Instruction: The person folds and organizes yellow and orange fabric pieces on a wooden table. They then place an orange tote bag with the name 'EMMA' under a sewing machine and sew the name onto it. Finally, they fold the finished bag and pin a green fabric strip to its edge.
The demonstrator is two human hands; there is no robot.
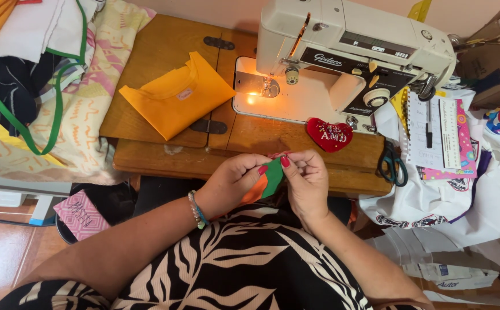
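My left hand (pixel 234 179) and my right hand (pixel 307 178) meet in front of me over my lap, just below the wooden table's front edge. Both pinch a small piece of green fabric (pixel 273 177), with an orange piece (pixel 254 194) showing underneath it by my left fingers. A beaded bracelet sits on my left wrist. Beyond the hands stands a cream sewing machine (pixel 347 46) with its lamp lit over the needle plate (pixel 267 87).
A folded orange garment (pixel 175 97) lies on the wooden table (pixel 146 57) left of the machine. A red heart-shaped cushion (pixel 329 135) rests near the machine base. Scissors (pixel 392 165), a notebook with a pen (pixel 429 123) and white fabric are at right. Piled fabrics sit at left.
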